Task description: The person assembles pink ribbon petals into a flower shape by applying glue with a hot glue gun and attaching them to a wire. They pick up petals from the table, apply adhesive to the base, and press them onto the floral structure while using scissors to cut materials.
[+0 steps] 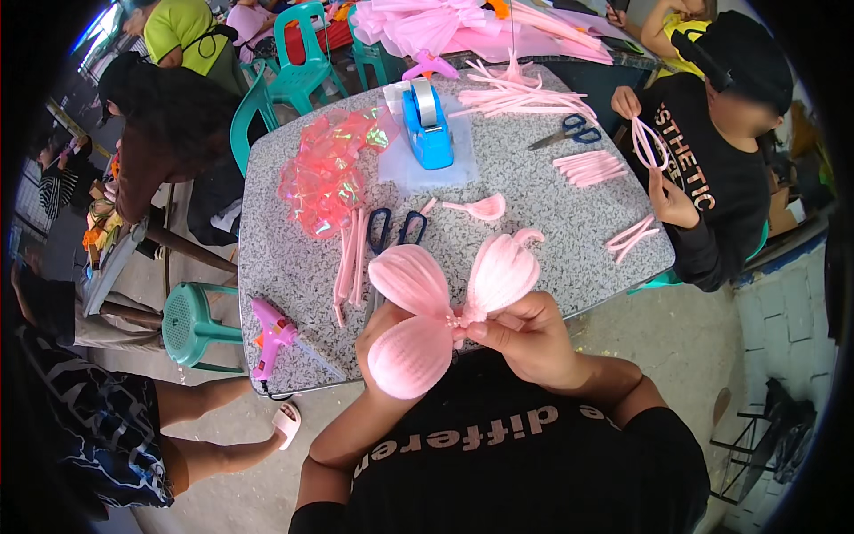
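Observation:
A fuzzy pink pipe-cleaner flower (411, 280) with three rounded petals is held up over the near edge of the table. My right hand (536, 345) pinches its centre between thumb and fingers, beside the petal with a curled tip. Behind the left petals, my left hand (377, 322) is closed around the flower's lower side, most of its fingers hidden. A loose pink petal (486, 207) lies just beyond. Dark-handled scissors (398, 228) and several pink pipe cleaners (350, 258) rest on the tabletop past my left hand.
On the speckled grey table (525, 240) are shiny pink film pieces (334, 169), a blue tape dispenser (429, 133), a pink glue gun (274, 339), more scissors (569, 132) and pipe-cleaner bundles (590, 167). A co-worker (703, 160) at right bends pipe cleaners. A green stool (200, 325) stands left.

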`<state>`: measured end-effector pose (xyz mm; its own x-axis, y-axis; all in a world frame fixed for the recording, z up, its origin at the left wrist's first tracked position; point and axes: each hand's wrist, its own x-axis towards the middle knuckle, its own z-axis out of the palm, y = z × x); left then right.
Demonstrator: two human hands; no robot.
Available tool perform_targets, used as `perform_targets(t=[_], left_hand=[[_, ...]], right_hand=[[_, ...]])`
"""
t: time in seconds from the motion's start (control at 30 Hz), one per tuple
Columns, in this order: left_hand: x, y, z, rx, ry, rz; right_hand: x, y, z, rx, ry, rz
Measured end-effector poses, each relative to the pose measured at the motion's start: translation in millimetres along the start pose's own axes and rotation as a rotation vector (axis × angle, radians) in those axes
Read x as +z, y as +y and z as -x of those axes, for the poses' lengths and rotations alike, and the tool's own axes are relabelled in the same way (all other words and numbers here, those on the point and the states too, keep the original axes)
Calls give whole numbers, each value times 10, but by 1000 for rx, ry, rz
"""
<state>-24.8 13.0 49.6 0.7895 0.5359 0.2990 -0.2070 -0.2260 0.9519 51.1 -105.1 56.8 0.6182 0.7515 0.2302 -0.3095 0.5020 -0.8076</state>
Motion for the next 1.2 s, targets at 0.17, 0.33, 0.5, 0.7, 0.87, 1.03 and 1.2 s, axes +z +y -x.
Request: perform_targets(t=[0.17, 0.33, 0.5, 0.7, 0.87, 1.03, 1.2], left_hand=[[-7, 66, -73, 302, -55, -179], [22, -3, -30, 198, -30, -150], [3, 31, 11, -4, -18, 239], [21, 37, -5, 48, -46, 273], [48, 57, -11, 92, -32, 231], [64, 63, -6, -3, 0, 261], [102, 82, -6, -59, 6, 277]], right_hand=[[-12, -14, 6, 67, 19, -2], [3, 22, -5, 24, 43, -51], [29, 55, -31, -99, 190, 0], [-62, 77, -1, -80, 190, 274], [-90, 70, -11, -48, 231, 133], [-146, 104, -12, -61, 250, 24], [-178, 131, 6, -48, 253, -122]])
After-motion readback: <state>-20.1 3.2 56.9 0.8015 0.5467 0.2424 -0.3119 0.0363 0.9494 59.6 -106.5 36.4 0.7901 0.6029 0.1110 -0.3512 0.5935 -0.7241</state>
